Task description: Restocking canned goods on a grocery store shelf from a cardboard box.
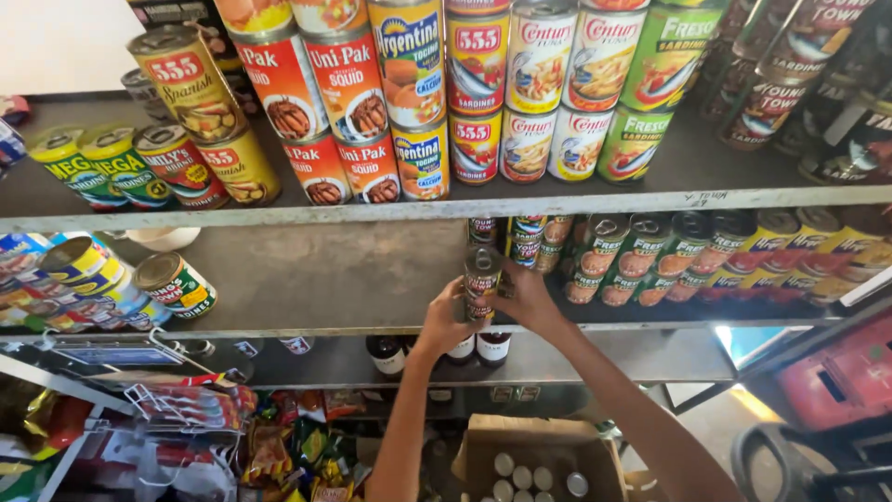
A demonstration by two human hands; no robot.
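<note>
Both hands meet around one small tin (482, 284) at the front edge of the middle shelf (353, 279). The left hand (446, 321) cups it from about eight o'clock, fingers curled against its side; the right hand (528, 299) closes on it from about four o'clock. The tin stands upright between the palms, its pull-tab lid facing up, just at or above the shelf surface; whether it already rests there I cannot tell.

At twelve o'clock from the tin, a short stack of similar tins (520, 240) sits at the back of the shelf, and from one to three o'clock a long row of green and yellow-red cans (706, 256) fills the shelf to the right. That side looks stocked. At nine o'clock the shelf lies bare for a wide stretch, with only a single tipped can (175, 284) and a cluster of cans (70, 274) at the far left.

At six o'clock, below the arms, an open cardboard box (539, 460) shows several can lids inside, so by my judgement the shelving is partly done: more tins wait in the box and space remains on the shelf. At twelve o'clock, the upper shelf (446, 206) carries stacked cans in two tiers.
</note>
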